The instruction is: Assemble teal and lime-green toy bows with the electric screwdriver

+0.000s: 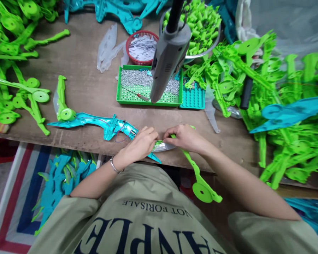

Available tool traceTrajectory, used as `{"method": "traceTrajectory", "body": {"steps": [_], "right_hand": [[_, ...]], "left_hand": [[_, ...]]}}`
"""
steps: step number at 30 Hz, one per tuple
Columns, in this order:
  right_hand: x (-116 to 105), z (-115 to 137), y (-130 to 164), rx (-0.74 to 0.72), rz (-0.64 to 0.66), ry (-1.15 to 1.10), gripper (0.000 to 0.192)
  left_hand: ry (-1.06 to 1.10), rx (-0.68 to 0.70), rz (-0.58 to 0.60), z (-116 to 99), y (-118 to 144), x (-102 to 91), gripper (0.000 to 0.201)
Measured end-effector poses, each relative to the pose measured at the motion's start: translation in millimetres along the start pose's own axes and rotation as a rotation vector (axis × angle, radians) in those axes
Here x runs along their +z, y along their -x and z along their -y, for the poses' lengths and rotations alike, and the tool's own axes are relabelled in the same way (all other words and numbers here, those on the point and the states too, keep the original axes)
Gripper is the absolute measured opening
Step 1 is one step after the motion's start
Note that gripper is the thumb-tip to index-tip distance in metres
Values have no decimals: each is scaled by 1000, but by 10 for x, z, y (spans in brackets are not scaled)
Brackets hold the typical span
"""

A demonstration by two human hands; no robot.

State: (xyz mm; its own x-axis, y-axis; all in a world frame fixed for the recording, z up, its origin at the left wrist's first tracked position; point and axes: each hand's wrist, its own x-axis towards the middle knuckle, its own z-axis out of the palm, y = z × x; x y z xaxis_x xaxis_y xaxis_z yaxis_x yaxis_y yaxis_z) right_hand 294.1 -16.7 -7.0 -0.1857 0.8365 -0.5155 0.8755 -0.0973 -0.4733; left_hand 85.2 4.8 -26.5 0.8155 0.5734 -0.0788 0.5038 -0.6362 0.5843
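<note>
My left hand (145,139) is closed above the right end of a long teal plastic shell (106,123); its fingertips meet at a green and clear piece, and what they grip is partly hidden. My right hand (187,137) is shut on a lime green plastic part (202,190), whose round disc end hangs past the table edge. Between both hands lies a clear plastic blade piece (164,146), close to my right fingertips. Thin wires and a small metal spring-like part show in the teal shell. A green part (66,113) with a disc touches its left end.
A grey electric screwdriver (166,67) hangs over a green basket (148,103) of silver screws holding a small screwdriver (141,96). Behind are a red basket (141,62) of small pieces and a bowl (214,42) of green caps. Green parts heap left and right (294,141).
</note>
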Motion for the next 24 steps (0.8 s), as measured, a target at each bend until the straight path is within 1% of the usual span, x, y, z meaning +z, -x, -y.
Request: {"method": "traceTrajectory", "body": {"steps": [5,9,17,24], "right_hand": [[-24,84,-35,-25,51,120,20],[-33,85,-76,-70,85,169,22],[-4,18,-117,-128,81,101,21],[-33,-20,-114,-206,107,29,23]], "left_hand": [[27,-7,-2,19,-2,24,18],[54,-49,1,22,-10,54,22],[-13,-68,-3,-8,-78,87,30],[-23,-59,-31,-26,-47,86,29]]}}
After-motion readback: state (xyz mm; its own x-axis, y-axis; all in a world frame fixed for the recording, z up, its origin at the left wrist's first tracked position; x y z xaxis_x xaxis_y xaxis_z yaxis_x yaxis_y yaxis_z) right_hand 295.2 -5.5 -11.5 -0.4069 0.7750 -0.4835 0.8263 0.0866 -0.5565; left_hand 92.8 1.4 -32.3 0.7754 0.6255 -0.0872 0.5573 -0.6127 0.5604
